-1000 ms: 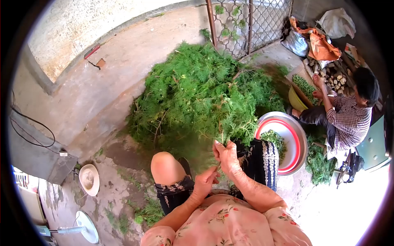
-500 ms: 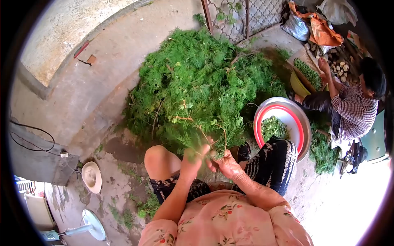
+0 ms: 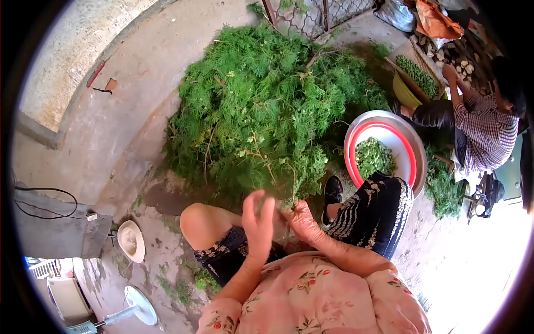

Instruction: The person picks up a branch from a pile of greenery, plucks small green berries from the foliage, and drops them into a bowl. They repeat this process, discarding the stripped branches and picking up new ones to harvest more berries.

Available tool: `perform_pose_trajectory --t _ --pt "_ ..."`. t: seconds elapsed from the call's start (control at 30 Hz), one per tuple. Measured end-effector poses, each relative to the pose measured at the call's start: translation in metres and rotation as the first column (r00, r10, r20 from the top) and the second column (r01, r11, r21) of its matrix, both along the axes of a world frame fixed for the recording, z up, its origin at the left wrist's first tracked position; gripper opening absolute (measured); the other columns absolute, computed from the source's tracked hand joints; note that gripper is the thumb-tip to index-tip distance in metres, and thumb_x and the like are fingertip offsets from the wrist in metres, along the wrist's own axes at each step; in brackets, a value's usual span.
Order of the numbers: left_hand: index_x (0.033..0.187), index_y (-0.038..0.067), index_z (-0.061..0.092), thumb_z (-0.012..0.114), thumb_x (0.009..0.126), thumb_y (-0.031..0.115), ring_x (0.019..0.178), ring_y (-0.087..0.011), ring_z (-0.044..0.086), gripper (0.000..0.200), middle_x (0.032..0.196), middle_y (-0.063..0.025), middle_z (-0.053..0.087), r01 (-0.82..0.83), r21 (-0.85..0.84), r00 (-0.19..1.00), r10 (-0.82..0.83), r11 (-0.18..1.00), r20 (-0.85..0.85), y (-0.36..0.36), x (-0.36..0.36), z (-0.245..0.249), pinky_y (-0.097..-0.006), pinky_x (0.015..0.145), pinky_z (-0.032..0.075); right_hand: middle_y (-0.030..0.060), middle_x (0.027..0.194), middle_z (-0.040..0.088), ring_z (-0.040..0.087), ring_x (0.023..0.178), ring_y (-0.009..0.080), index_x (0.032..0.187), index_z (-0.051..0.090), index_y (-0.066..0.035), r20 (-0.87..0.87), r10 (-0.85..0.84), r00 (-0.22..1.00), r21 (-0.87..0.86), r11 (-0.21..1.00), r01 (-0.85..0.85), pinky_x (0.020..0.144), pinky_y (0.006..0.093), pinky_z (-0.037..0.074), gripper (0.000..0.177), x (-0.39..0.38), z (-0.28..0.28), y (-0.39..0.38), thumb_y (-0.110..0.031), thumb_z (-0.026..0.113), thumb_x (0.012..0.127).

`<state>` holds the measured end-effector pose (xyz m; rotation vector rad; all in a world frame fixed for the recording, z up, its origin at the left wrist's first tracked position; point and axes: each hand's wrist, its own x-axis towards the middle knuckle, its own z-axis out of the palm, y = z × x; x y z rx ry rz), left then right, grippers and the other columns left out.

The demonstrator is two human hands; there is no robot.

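A large heap of feathery green conifer branches [image 3: 250,106] lies on the ground before my knees. My right hand [image 3: 303,221] is closed around the lower end of a leafy branch [image 3: 295,186], whose top merges with the heap. Just left of it, my left hand [image 3: 258,224] is raised with its fingers up and apart, slightly blurred; nothing shows in it. Beyond my right knee stands a metal basin [image 3: 420,167] with a red-rimmed white bowl [image 3: 410,158] inside. Small pale-green cones or seed pods [image 3: 372,157] lie in that bowl.
At the right, a person [image 3: 489,128] sits by a tray of green pieces [image 3: 418,78] and a yellow-green bowl [image 3: 405,92]. A straw hat [image 3: 131,241] and a fan [image 3: 141,306] are at the left. A metal lattice gate [image 3: 303,16] stands behind the heap.
My left hand has come away from the branch, its fingers now raised and spread. The right hand keeps its hold. The head view has shifted slightly.
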<state>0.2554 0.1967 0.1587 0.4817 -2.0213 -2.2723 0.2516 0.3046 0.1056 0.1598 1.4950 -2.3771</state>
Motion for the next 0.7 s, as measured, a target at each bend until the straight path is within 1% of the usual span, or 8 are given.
perform_pose_trajectory --t 0.1,0.13,0.23,0.27,0.4,0.5,0.53,0.7 --pt "0.105 -0.003 0.055 0.059 0.080 0.010 0.082 -0.0116 0.052 0.028 0.096 -0.0062 0.058 0.176 -0.009 0.980 -0.174 0.984 0.101 -0.005 -0.010 0.003 -0.0243 0.071 0.043 -0.0029 0.064 0.054 0.045 0.056 0.0053 0.088 0.058 -0.006 0.017 0.081 0.997 0.225 0.971 -0.082 0.048 0.0231 0.038 0.005 0.005 0.004 0.000 -0.007 0.060 0.083" --pt "0.101 -0.003 0.057 0.058 0.081 0.008 0.077 -0.0100 0.051 0.023 0.091 -0.0046 0.056 0.173 -0.043 0.983 -0.169 0.984 0.068 -0.007 -0.012 -0.008 -0.0232 0.066 0.042 0.0054 0.061 0.058 0.053 0.051 0.0130 0.080 0.058 0.000 -0.277 0.090 0.956 0.456 0.889 0.048 0.047 0.0273 0.042 0.021 0.008 -0.001 -0.002 -0.020 0.059 0.085" --pt "0.094 -0.001 0.061 0.055 0.082 0.000 0.068 -0.0072 0.049 0.013 0.083 -0.0014 0.054 0.170 -0.162 0.985 -0.173 0.972 -0.003 -0.010 -0.017 -0.036 -0.0213 0.059 0.041 0.0091 0.064 0.060 0.056 0.055 0.0188 0.083 0.060 0.000 -0.235 0.204 0.950 0.447 0.891 -0.081 0.053 0.0301 0.045 0.029 0.010 0.012 -0.001 -0.028 0.057 0.085" --pt "0.093 -0.001 0.062 0.054 0.081 -0.002 0.070 -0.0076 0.050 0.014 0.084 -0.0016 0.055 0.178 -0.219 0.983 -0.184 0.959 -0.004 -0.009 -0.016 -0.026 -0.0215 0.060 0.041 0.0119 0.065 0.061 0.058 0.059 0.0249 0.086 0.061 -0.002 -0.205 0.470 0.858 0.742 0.647 -0.177 0.058 0.0334 0.046 0.034 0.003 -0.004 0.008 -0.035 0.054 0.086" --pt "0.094 -0.002 0.061 0.052 0.076 -0.009 0.073 -0.0099 0.054 0.022 0.085 -0.0044 0.055 0.079 -0.488 0.958 -0.201 0.869 -0.204 -0.016 -0.024 -0.019 -0.0219 0.062 0.041 0.0140 0.072 0.060 0.060 0.067 0.0287 0.083 0.062 -0.003 -0.245 0.572 0.783 0.733 0.638 -0.236 0.062 0.0388 0.047 0.028 0.003 0.018 0.033 -0.031 0.058 0.081" --pt "0.091 -0.001 0.061 0.053 0.072 -0.009 0.071 -0.0191 0.057 0.023 0.082 -0.0104 0.055 0.098 -0.618 0.937 -0.281 0.780 -0.206 -0.020 -0.027 -0.009 -0.0259 0.063 0.043 0.0109 0.074 0.063 0.060 0.065 0.0165 0.086 0.062 -0.001 -0.299 0.407 0.863 0.810 0.586 0.005 0.055 0.0299 0.047 0.013 0.016 0.040 0.049 -0.008 0.065 0.076" --pt "0.089 0.000 0.061 0.052 0.072 -0.006 0.072 -0.0247 0.056 0.020 0.083 -0.0125 0.055 0.113 -0.672 0.934 -0.308 0.731 -0.179 -0.020 -0.029 -0.007 -0.0302 0.064 0.043 0.0104 0.072 0.061 0.059 0.061 0.0184 0.085 0.061 -0.001 -0.552 0.255 0.794 0.687 0.679 0.260 0.051 0.0307 0.046 0.014 0.013 0.053 0.047 -0.006 0.068 0.073" --pt "0.080 0.003 0.058 0.051 0.070 0.002 0.076 -0.0375 0.054 0.012 0.086 -0.0175 0.053 0.252 -0.802 0.899 -0.438 0.542 -0.014 -0.014 -0.031 0.003 -0.0423 0.065 0.043 0.0123 0.089 0.057 0.054 0.087 0.0306 0.085 0.062 -0.003 -0.659 0.436 0.612 0.739 0.529 0.418 0.078 0.0398 0.042 0.027 -0.003 0.071 0.041 -0.009 0.073 0.060"
